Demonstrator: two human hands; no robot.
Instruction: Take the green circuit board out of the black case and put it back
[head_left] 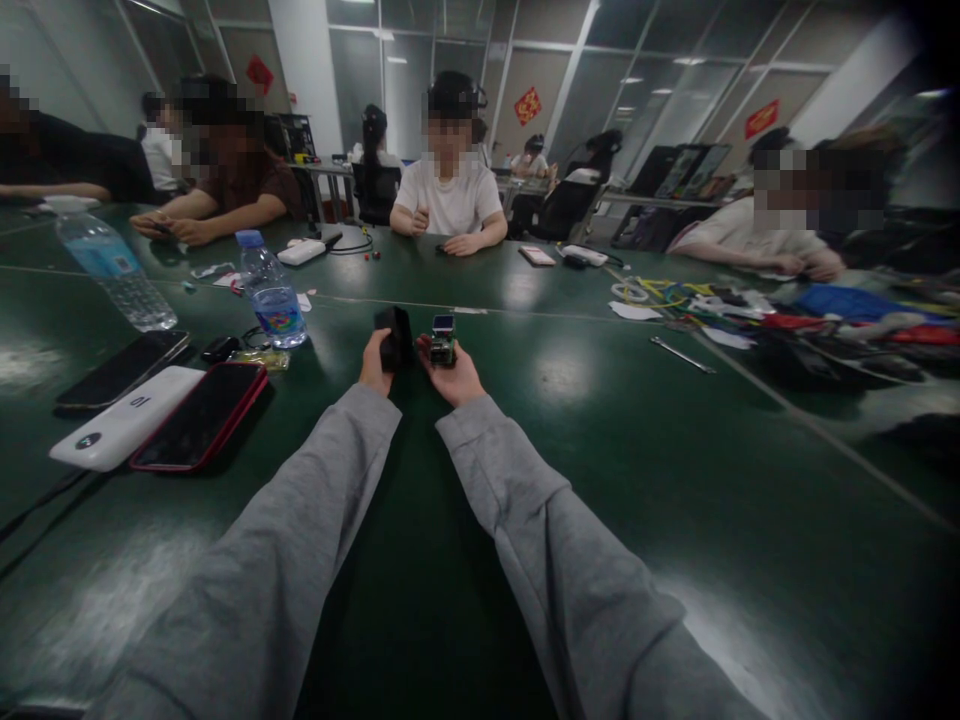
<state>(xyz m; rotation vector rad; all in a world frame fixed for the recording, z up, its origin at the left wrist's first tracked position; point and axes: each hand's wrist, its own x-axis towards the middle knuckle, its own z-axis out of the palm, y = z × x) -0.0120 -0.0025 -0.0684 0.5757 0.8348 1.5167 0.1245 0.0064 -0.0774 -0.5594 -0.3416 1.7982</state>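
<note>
My left hand (pixel 377 362) is closed around a black box-like case (pixel 395 338), held upright just above the green table. Beside it, palm up, my right hand (pixel 459 380) holds a small electronic module (pixel 442 343) with a green circuit board and a little screen on its top. The fingers of my right hand curl up along the module's left side. A narrow gap separates the case from the module. What the case has inside cannot be seen.
Left on the green table (pixel 637 480) lie a red-cased phone (pixel 201 415), a white power bank (pixel 127 418) and a black phone (pixel 124 370). Two water bottles (pixel 271 292) stand behind them. A wrench (pixel 681 355) and a tangle of cables (pixel 697 300) lie right. People sit opposite.
</note>
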